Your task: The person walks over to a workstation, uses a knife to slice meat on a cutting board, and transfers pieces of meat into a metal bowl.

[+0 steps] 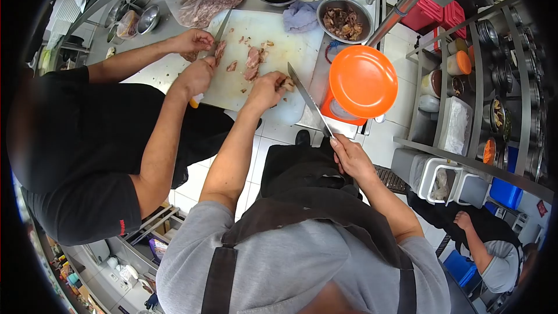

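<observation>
Head view: near the right edge of the board [303, 39], the left hand [268, 91] pinches meat [288, 84] in its fingers, just left of the knife [307, 96], which slants forward-left from the right hand's [352, 158] wrapped fingers.

A long, bare-bladed knife [306, 94] slants across the right edge of the cutting board [290, 40], tip inward. A small pale-brown meat piece [288, 84] sits near that edge.
</observation>
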`<control>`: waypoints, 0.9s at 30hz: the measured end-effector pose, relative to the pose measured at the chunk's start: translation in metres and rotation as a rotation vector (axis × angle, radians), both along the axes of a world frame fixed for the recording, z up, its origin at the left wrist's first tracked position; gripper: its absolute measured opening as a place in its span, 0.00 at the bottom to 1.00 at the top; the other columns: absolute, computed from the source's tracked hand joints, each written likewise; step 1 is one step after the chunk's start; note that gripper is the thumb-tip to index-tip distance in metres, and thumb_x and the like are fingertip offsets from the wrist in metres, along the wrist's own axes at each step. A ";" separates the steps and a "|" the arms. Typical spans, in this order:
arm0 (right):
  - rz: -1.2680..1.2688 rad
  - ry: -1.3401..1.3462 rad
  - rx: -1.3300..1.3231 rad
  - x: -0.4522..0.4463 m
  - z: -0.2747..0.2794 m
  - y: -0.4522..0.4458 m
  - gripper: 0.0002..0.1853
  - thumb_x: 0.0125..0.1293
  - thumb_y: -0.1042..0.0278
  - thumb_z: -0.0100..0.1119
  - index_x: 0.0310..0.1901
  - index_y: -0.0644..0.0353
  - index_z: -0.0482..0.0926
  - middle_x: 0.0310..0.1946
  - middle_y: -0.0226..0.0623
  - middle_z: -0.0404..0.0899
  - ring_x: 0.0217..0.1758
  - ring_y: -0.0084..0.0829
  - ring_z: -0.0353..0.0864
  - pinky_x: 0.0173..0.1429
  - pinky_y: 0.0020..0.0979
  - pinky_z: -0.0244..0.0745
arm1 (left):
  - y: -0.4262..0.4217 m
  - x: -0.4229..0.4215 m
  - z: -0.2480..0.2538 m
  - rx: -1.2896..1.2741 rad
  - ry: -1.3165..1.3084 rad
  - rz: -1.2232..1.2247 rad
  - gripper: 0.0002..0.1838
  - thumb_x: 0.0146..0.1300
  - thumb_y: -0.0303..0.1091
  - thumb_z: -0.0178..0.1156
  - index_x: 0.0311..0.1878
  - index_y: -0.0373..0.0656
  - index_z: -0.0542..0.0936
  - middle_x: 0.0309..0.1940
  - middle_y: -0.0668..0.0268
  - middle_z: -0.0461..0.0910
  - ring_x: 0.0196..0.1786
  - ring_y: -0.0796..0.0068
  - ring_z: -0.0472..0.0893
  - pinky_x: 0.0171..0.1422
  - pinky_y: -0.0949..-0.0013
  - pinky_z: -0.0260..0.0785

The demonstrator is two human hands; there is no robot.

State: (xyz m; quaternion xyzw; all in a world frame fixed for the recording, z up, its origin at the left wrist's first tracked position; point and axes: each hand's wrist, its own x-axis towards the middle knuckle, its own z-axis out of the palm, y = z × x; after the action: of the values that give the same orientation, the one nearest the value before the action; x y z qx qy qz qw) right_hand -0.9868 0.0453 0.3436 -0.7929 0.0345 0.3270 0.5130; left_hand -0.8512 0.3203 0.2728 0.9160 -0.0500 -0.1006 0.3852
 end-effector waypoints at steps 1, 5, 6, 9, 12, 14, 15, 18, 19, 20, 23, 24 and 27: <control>-0.002 0.003 -0.012 0.001 0.001 0.000 0.24 0.78 0.50 0.45 0.60 0.62 0.74 0.18 0.34 0.73 0.15 0.27 0.74 0.23 0.32 0.70 | -0.002 0.000 0.000 -0.001 -0.006 0.003 0.19 0.52 0.26 0.65 0.50 0.36 0.80 0.42 0.51 0.84 0.45 0.57 0.85 0.52 0.60 0.76; -0.035 0.033 0.043 -0.002 -0.001 -0.001 0.23 0.78 0.50 0.44 0.59 0.61 0.74 0.18 0.33 0.73 0.15 0.26 0.74 0.23 0.31 0.71 | -0.014 0.000 -0.015 0.024 -0.172 -0.007 0.18 0.51 0.27 0.67 0.48 0.37 0.81 0.40 0.49 0.83 0.43 0.50 0.84 0.51 0.56 0.76; -0.044 0.022 0.037 -0.001 -0.002 -0.001 0.23 0.78 0.50 0.44 0.59 0.61 0.74 0.18 0.33 0.73 0.15 0.26 0.74 0.23 0.31 0.71 | -0.017 0.002 -0.014 0.104 -0.238 -0.038 0.17 0.51 0.27 0.66 0.47 0.37 0.81 0.39 0.48 0.82 0.43 0.48 0.83 0.51 0.55 0.76; -0.051 0.055 0.061 -0.004 -0.001 -0.002 0.24 0.79 0.52 0.43 0.67 0.58 0.71 0.19 0.32 0.72 0.17 0.25 0.73 0.24 0.30 0.70 | -0.026 0.004 -0.012 0.189 -0.186 -0.006 0.14 0.53 0.27 0.64 0.44 0.35 0.82 0.38 0.48 0.82 0.44 0.49 0.83 0.49 0.55 0.76; -0.094 0.011 0.061 -0.011 -0.003 -0.006 0.21 0.78 0.51 0.44 0.57 0.60 0.75 0.17 0.33 0.73 0.15 0.27 0.74 0.23 0.32 0.70 | -0.036 0.008 -0.009 0.225 -0.152 -0.026 0.11 0.53 0.26 0.63 0.41 0.37 0.82 0.38 0.45 0.82 0.43 0.46 0.83 0.49 0.53 0.76; -0.105 -0.019 0.058 -0.014 -0.005 -0.010 0.22 0.78 0.51 0.44 0.58 0.61 0.75 0.18 0.33 0.74 0.15 0.27 0.74 0.24 0.33 0.70 | -0.041 0.012 -0.012 0.248 -0.173 -0.019 0.10 0.53 0.26 0.63 0.40 0.37 0.83 0.37 0.45 0.82 0.42 0.45 0.83 0.49 0.53 0.76; -0.113 0.003 0.051 -0.014 -0.005 -0.011 0.22 0.78 0.50 0.44 0.59 0.61 0.75 0.18 0.33 0.74 0.15 0.27 0.74 0.24 0.33 0.70 | -0.042 0.014 -0.014 0.272 -0.186 -0.003 0.09 0.53 0.26 0.62 0.39 0.38 0.83 0.36 0.44 0.82 0.41 0.44 0.83 0.48 0.52 0.76; -0.104 0.022 0.041 -0.010 -0.003 -0.015 0.23 0.78 0.50 0.44 0.60 0.61 0.75 0.19 0.34 0.74 0.16 0.27 0.74 0.25 0.33 0.71 | -0.041 0.025 -0.015 0.321 -0.171 0.007 0.09 0.52 0.28 0.63 0.37 0.39 0.84 0.36 0.48 0.83 0.42 0.47 0.83 0.49 0.53 0.77; -0.084 0.023 0.035 -0.011 -0.003 -0.016 0.23 0.78 0.50 0.43 0.60 0.61 0.74 0.19 0.34 0.74 0.16 0.27 0.75 0.25 0.33 0.71 | -0.040 0.030 -0.015 0.325 -0.171 0.006 0.09 0.52 0.28 0.63 0.37 0.39 0.84 0.36 0.48 0.83 0.42 0.47 0.83 0.49 0.53 0.77; -0.082 0.022 0.040 -0.011 -0.004 -0.018 0.23 0.78 0.50 0.43 0.60 0.61 0.74 0.19 0.34 0.74 0.16 0.27 0.75 0.25 0.33 0.71 | -0.037 0.038 -0.013 0.320 -0.097 0.023 0.09 0.52 0.31 0.65 0.37 0.40 0.84 0.36 0.50 0.84 0.42 0.50 0.84 0.49 0.55 0.77; -0.099 0.029 0.056 -0.011 -0.007 -0.018 0.23 0.78 0.51 0.44 0.60 0.61 0.75 0.19 0.34 0.74 0.16 0.27 0.75 0.25 0.33 0.71 | -0.026 0.064 0.002 0.294 -0.004 0.096 0.12 0.51 0.37 0.68 0.38 0.41 0.85 0.36 0.56 0.86 0.42 0.57 0.85 0.49 0.59 0.77; -0.114 0.026 0.065 -0.011 -0.007 -0.018 0.23 0.78 0.51 0.44 0.60 0.61 0.75 0.19 0.34 0.74 0.16 0.27 0.75 0.25 0.32 0.70 | -0.024 0.074 0.010 0.260 0.019 0.142 0.14 0.51 0.40 0.70 0.38 0.42 0.85 0.36 0.59 0.86 0.41 0.61 0.85 0.49 0.62 0.77; -0.122 0.013 0.091 -0.013 -0.013 -0.020 0.22 0.78 0.51 0.44 0.60 0.60 0.75 0.19 0.34 0.74 0.16 0.27 0.74 0.24 0.32 0.70 | -0.032 0.110 0.029 0.206 0.029 0.165 0.18 0.51 0.45 0.71 0.39 0.43 0.85 0.34 0.61 0.86 0.39 0.65 0.85 0.49 0.64 0.76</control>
State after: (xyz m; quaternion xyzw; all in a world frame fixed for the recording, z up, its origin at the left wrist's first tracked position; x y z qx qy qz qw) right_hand -0.9997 0.0249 0.3303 -0.7630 0.0713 0.3013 0.5674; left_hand -0.7408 0.2886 0.3015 0.9501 0.0419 -0.0864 0.2968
